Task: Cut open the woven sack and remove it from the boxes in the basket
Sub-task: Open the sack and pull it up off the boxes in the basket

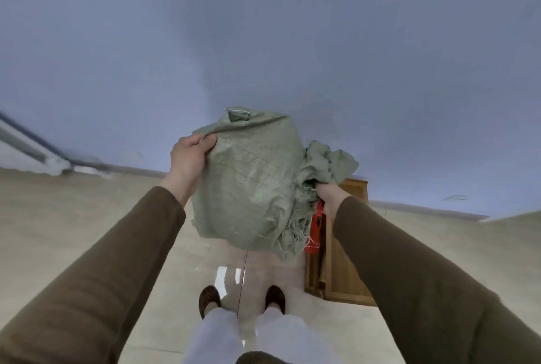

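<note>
Brown sleeves (96, 284) running in from both lower corners toward frame centre, white trousers (222, 337) and dark shoes (209, 299) at bottom centre on glossy beige floor tiles (73, 217). Green woven sack (254, 185) held up mid-frame, off the floor, between both hands, bunched and crumpled, frayed cut threads hanging along its lower right edge. Left hand (190, 158) at sack's upper left, fingers curled over a fold of fabric, gripping it. Right hand (329, 196) at sack's right side, mostly hidden behind wadded fabric, fingers closed round a gathered bunch of the sack. Red object (316, 231) just below right hand, partly behind frayed threads; cannot tell whether held by the hand or what exactly it is. Wooden box-like furniture (342, 261) at right of centre, on the floor, behind right forearm and sack. Pale blue wall (263, 41) filling upper half of frame, grey baseboard (140, 171) along wall foot, blurred white and dark rails (32, 147) at left edge. No basket or boxes identifiable.
</note>
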Tool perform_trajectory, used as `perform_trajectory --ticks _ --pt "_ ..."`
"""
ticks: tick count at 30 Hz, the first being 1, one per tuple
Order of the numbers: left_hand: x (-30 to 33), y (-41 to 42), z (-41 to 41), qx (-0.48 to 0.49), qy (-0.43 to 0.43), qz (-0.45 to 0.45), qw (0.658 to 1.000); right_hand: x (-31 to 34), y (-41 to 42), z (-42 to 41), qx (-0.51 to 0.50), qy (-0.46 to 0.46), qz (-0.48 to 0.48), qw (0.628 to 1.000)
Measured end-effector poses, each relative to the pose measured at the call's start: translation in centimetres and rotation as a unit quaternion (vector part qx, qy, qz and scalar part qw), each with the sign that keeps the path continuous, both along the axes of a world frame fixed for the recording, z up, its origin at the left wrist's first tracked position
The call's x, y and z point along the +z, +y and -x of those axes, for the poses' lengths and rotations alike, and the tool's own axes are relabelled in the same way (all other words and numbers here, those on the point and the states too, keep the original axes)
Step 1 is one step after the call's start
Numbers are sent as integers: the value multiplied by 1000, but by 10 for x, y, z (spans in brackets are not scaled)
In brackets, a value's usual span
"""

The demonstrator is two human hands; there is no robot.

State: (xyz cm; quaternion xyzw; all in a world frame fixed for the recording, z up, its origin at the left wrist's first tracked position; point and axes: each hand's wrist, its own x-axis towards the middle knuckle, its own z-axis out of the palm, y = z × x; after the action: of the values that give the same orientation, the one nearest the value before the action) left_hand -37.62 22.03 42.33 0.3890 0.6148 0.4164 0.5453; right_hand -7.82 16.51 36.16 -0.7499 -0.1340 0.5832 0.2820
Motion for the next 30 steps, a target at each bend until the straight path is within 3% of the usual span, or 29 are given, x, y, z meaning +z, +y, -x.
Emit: perform_trajectory --ticks 9,18,22,25,30 --pt "-18 1 -33 4 39 18 999 -17 12 -5 73 26 45 996" --pt "-33 7 -56 9 66 34 997 -21 19 -28 261 -125 29 957" --pt "-41 9 -66 6 111 29 993 -9 22 -9 256 -200 -102 940" --pt "-46 9 -71 -13 151 12 988 7 34 15 243 -169 -215 931" --pt "-62 1 -75 -52 224 -7 973 14 64 50 334 -163 -272 888"
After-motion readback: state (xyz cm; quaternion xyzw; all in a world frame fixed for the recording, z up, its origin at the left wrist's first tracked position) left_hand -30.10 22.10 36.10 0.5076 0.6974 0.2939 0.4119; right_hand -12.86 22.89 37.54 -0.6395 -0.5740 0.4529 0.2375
